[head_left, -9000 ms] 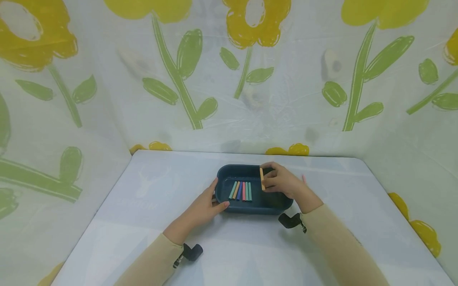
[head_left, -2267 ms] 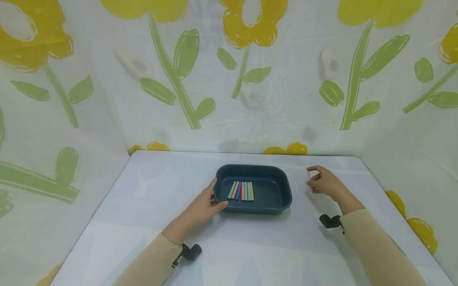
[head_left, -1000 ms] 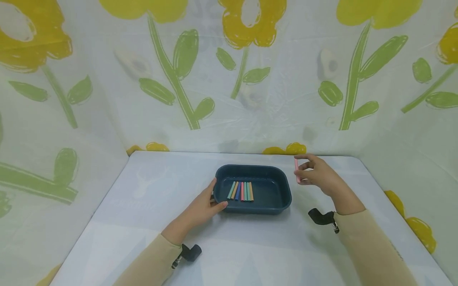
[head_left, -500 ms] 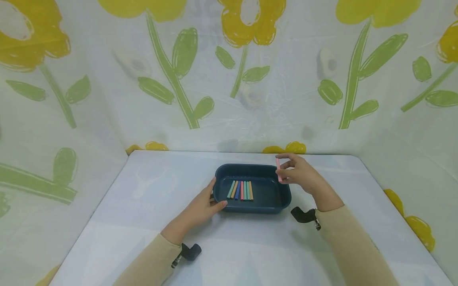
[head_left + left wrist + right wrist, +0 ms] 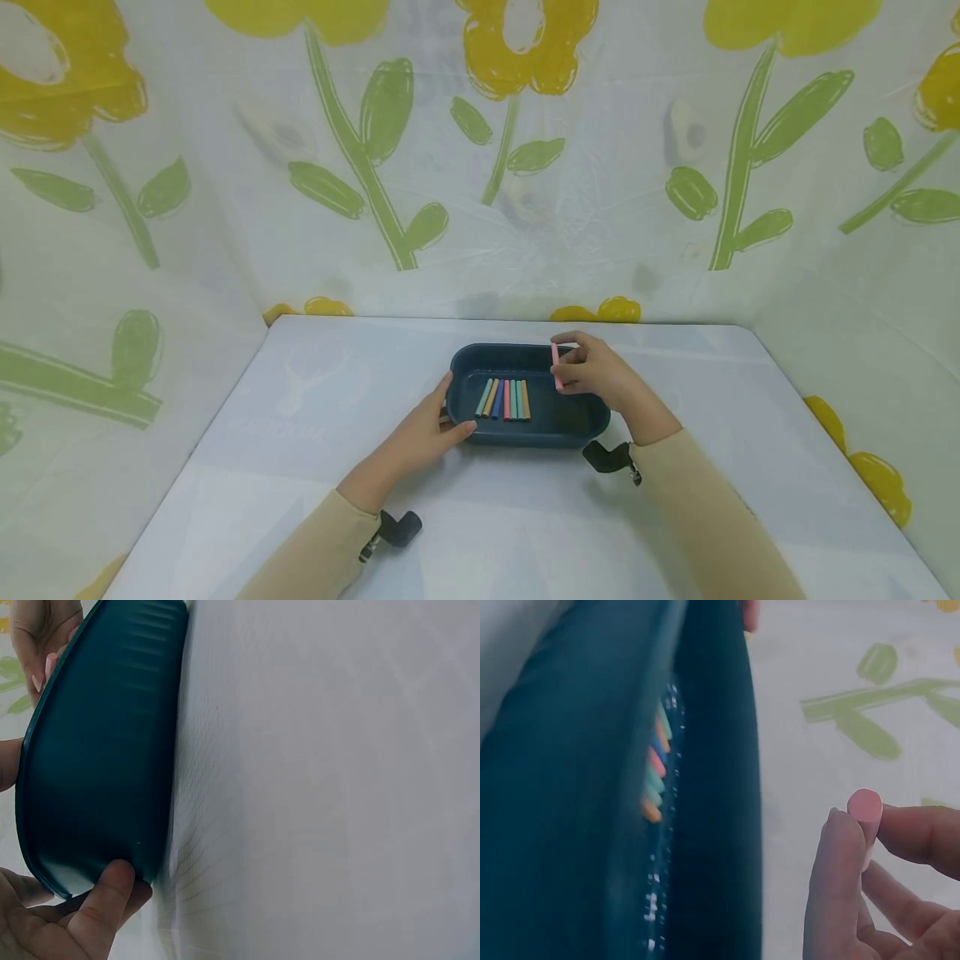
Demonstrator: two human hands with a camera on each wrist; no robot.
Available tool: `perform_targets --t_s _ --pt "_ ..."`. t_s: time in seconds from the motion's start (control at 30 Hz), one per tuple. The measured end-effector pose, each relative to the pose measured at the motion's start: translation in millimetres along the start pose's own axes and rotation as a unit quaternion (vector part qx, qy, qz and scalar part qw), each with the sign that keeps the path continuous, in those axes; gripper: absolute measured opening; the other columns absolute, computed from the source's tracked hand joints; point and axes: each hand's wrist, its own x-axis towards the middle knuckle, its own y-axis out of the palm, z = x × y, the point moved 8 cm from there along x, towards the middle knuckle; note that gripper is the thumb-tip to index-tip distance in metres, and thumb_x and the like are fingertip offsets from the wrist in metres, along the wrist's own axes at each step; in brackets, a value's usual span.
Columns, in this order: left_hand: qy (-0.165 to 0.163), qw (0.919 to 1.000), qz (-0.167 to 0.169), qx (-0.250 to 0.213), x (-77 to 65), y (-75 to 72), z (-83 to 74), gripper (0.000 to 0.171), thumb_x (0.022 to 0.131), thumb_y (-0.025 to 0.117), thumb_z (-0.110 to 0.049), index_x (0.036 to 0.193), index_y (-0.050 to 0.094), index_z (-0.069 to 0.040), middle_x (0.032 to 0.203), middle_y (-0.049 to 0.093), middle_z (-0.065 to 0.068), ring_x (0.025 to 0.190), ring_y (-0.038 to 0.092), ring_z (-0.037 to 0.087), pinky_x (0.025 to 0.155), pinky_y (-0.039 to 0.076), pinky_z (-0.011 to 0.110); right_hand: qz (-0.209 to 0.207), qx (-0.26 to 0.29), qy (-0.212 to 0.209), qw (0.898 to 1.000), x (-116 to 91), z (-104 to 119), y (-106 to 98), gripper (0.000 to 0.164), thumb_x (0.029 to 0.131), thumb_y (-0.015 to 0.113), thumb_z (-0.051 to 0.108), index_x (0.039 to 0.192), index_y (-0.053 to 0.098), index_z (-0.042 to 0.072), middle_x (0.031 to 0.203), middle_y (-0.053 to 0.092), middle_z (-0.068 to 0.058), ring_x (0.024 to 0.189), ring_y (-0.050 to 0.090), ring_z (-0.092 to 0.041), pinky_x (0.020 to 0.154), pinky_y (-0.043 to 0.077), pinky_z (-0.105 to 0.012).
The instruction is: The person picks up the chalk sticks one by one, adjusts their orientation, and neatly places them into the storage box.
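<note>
A dark blue rectangular dish (image 5: 540,439) sits on the table, its left end gripped by my left hand (image 5: 416,446). In the left wrist view, the thumb lies at the rim and several fingers (image 5: 112,889) press the outer wall. My right hand (image 5: 596,375) pinches a pink chalk stick (image 5: 557,367) between thumb and fingertips above the dish's right half. The right wrist view shows that chalk's round end (image 5: 865,804) up close. Inside the dish, several chalk sticks (image 5: 507,400) in green, orange, blue and pink lie side by side, left of the held one.
The white table (image 5: 315,467) extends around the dish. Behind it hangs a pale curtain (image 5: 600,183) printed with yellow flowers and green leaves. Each wrist carries a small black camera mount (image 5: 607,457) below the hand.
My right hand picked up the pink chalk from the table right of the dish and carried it left, over the dish. An orange stick joined the row earlier. The left hand stayed put.
</note>
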Motion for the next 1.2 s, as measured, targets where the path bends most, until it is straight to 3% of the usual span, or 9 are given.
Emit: perform_targets --t_s 0.23,0.7,1.2 --pt "0.007 0.9999 0.001 -0.008 0.1 -0.6 -0.4 0.098 0.094 0.067 -0.048 0.162 0.009 -0.009 0.163 0.022 0.02 0.136 0.048 0.035 0.113 0.039 0.046 0.001 0.012 0.025 1.0 11 -13 13 0.06 0.095 0.065 0.0 0.149 0.038 0.001 0.112 0.059 -0.023 0.082 0.067 -0.023 0.079 0.061 -0.036" --pt "0.007 0.9999 0.001 -0.011 0.5 0.9 0.6 0.097 0.094 0.067 -0.047 0.162 0.009 -0.009 0.162 0.024 0.02 0.135 0.049 0.035 0.112 0.04 0.047 -0.002 -0.027 0.077 0.997 27 -43 32 0.056 0.093 0.066 0.002 0.145 0.045 0.001 0.108 0.062 -0.019 0.082 0.066 -0.022 0.074 0.062 -0.034" --pt "-0.003 1.0 0.002 -0.008 -0.5 0.8 0.2 0.097 0.094 0.067 -0.048 0.162 0.009 -0.01 0.162 0.026 0.02 0.132 0.052 0.034 0.112 0.04 0.048 0.002 -0.056 0.078 0.995 32 -55 43 0.054 0.091 0.068 0.0 0.142 0.049 0.0 0.099 0.066 -0.018 0.08 0.067 -0.022 0.071 0.062 -0.035"
